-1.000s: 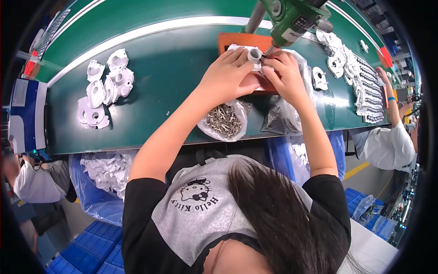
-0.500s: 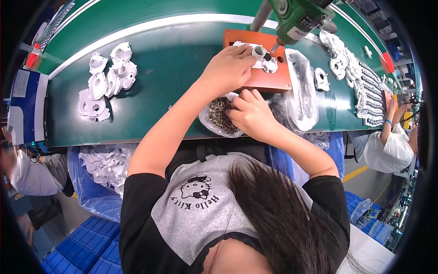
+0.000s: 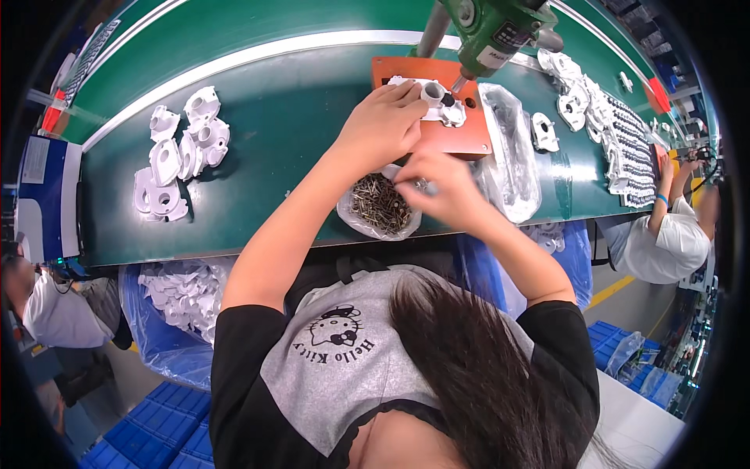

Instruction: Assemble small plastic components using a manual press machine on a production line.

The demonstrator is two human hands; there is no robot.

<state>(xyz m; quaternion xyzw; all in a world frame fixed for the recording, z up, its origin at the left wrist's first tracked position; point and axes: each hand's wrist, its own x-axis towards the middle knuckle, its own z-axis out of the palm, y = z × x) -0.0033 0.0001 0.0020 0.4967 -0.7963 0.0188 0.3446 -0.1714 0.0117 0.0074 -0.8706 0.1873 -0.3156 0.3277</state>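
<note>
On an orange fixture block (image 3: 453, 141) lies a white plastic housing (image 3: 434, 94) with a round collar and a dark piece beside it. My left hand (image 3: 383, 121) rests over the housing's left end, fingers gripping it against the block. Just in front of the block sits a plastic-lined bowl (image 3: 351, 221) of small metal screws (image 3: 379, 205). My right hand (image 3: 441, 187) is over the bowl's right side, slightly blurred, with thumb and fingers pinched together. Whatever lies between those fingertips is too small to make out. A green machine head (image 3: 500, 35) points its tip at the housing.
White housings (image 3: 187, 148) are grouped on the left of the green bench (image 3: 273, 117). A clear plastic bag (image 3: 512, 156) lies right of the block, beyond it a single housing (image 3: 544, 133) and rows of parts. Below the bench edge stands a lined bin (image 3: 168, 328). Co-workers are at both sides.
My right hand has lifted out of the screws and shifted slightly right, its fingers now pinched. My left hand stays on the housing. The whole view has shifted a little.
</note>
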